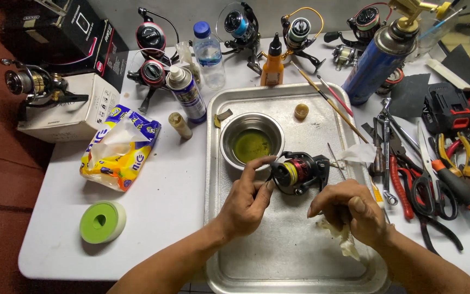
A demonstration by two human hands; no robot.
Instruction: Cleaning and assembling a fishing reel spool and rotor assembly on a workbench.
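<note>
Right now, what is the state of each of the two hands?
Left hand: closed, fingers on the fishing reel.
Right hand: closed, holding a crumpled tissue.

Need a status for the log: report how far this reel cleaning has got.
Set up: metal bowl of yellowish liquid stands on the tray. In hand: left hand steadies the black-and-red reel; right hand clutches a crumpled tissue. Left: the reel looks assembled; other reels wait behind.
</note>
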